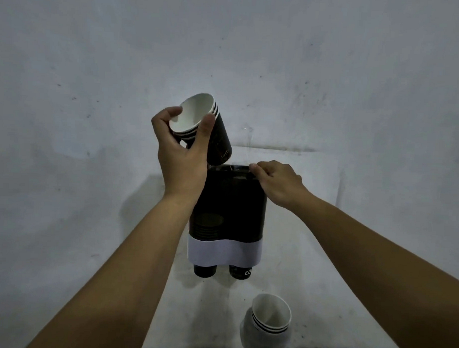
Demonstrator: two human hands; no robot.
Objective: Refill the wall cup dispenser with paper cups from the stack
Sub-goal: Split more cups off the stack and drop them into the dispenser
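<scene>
A: Item one: the dark, tall plastic wall cup dispenser with a white band (228,200). How is the refill going?

B: Partway, by my reckoning. Cup bottoms are poking out under both chutes, and a column of cups is showing dimly through the left side. Nothing is dropping in yet.

A: Item two?

B: A small nested batch of black paper cups with white insides (206,126). The left hand (181,151) is gripping it near the rims, thumb and fingers wrapped round, tilting its base just over the dispenser's open top.

A: And the right hand (276,182)?

B: It is pinching the clear lid (246,148) at the top right corner, seemingly holding it up.

A: What is waiting?

B: The remaining stack of paper cups in a pale wrapper (268,323), standing below the dispenser, to the right.
</scene>
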